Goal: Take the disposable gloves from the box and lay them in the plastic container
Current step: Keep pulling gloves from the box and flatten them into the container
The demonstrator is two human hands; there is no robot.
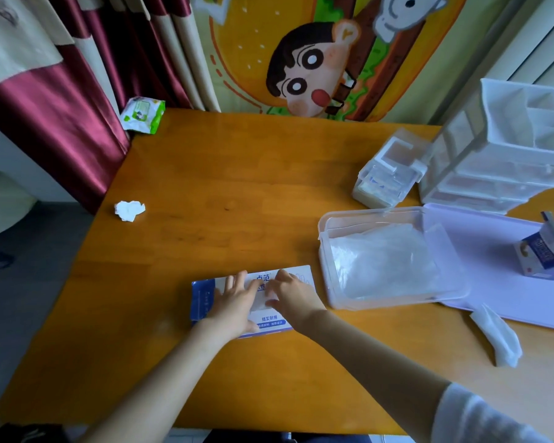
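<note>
A blue and white glove box [205, 298] lies flat on the wooden table near the middle front. My left hand [237, 302] rests on top of it with straight, spread fingers. My right hand [293, 294] is over the box's opening, its fingers curled down at thin clear gloves [262, 300] showing there. To the right stands the clear plastic container [325, 247], open, with a heap of clear gloves [384, 266] lying inside.
The container's pale lid [499, 266] lies flat to its right with a small carton [544, 254] on it. White drawer units [506, 161] stand at the back right. A crumpled tissue [129, 211], a wipes pack [143, 115] and a folded tissue [499, 340] lie about.
</note>
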